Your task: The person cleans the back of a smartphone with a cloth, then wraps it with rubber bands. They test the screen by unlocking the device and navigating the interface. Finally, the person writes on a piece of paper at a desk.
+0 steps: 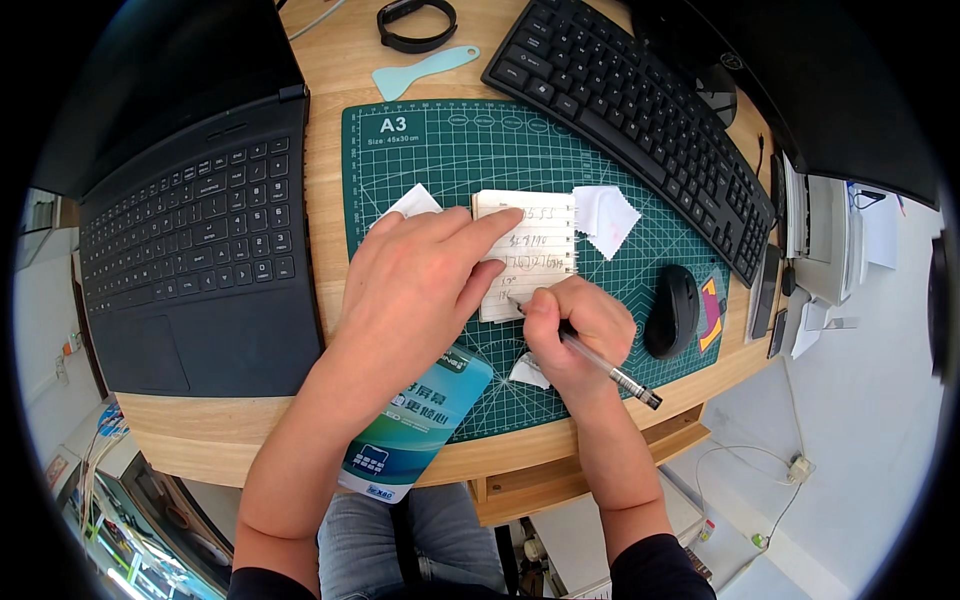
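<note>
A small ring-bound notepad (535, 262) with lined pages lies on the green cutting mat (545, 400), bearing several handwritten lines. My left hand (415, 270) rests over its left side, index finger and thumb stretched onto the page. Closed around a clear-barrelled pen (610, 370) with a dark grip, my right hand (578, 325) sits at the pad's lower right corner. The pen's tip meets the page near the bottom handwritten line. Beneath my left wrist lies a teal and blue packet (425, 425), partly covered by my forearm.
An open laptop (200, 230) stands at the left. A black keyboard (630, 130), a monitor (800, 90) and a mouse (672, 312) are at the right. White cloths (607, 220) lie around the pad. A pale scraper (425, 70) and a black wristband (417, 25) lie at the far edge.
</note>
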Motion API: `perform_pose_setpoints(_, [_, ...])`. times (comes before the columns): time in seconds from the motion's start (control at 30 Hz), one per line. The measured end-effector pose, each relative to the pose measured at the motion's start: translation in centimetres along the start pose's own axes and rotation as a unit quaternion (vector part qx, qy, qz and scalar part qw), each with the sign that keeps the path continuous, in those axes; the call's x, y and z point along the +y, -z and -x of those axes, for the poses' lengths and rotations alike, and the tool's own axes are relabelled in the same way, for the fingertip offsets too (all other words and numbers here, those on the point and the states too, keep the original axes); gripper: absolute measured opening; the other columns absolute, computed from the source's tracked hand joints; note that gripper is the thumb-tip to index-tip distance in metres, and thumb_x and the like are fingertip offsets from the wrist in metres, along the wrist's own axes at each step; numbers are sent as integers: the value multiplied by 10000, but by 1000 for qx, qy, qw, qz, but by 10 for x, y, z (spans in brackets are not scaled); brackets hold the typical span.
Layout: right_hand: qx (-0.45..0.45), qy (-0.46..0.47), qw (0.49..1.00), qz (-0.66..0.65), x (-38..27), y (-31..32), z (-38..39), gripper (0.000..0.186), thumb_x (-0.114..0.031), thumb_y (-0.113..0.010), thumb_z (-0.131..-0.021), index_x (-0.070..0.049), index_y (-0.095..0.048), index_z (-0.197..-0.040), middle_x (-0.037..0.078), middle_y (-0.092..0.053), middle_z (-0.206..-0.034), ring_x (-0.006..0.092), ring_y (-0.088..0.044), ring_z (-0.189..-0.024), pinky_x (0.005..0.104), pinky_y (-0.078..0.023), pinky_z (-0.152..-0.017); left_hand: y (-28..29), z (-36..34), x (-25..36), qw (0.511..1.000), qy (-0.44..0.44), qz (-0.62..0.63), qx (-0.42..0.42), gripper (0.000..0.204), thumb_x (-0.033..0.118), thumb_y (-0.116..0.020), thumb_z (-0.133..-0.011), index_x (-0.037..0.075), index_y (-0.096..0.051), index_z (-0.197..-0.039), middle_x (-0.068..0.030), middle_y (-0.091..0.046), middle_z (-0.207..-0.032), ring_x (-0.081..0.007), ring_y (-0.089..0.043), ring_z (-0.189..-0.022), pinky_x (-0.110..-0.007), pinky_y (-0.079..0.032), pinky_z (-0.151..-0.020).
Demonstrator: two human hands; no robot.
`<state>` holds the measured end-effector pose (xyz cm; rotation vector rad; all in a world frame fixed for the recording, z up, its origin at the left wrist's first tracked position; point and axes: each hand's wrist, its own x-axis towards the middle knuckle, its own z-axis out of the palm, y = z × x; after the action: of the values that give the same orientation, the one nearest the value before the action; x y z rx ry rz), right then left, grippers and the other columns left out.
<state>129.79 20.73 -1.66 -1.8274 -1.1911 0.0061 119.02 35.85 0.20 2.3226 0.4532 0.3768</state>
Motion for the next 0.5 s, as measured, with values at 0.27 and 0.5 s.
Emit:
perform_pose_setpoints(0.27, [55, -96, 990, -82, 2, 9, 8, 143, -26, -731, -799, -34, -620, -709, 53, -624, -627, 125, -543, -495, 251, -420, -464, 1, 0, 2, 1000, -8, -12, -1, 362, 99, -691, -861, 135, -688, -1221, -29, -548, -736, -210, -554, -704, -346, -415, -727])
perform_pose_setpoints(0.5, [-15, -49, 998, -27, 0, 11, 4, 150, 46, -664, -857, 1, -598, -730, 65, -630, -647, 99, -535, -526, 220, -408, -489, 0, 0, 1, 1000, -21, -22, 4, 318, 101, -691, -858, 143, -719, -1172, -23, -521, -727, -205, -537, -692, -342, -413, -723])
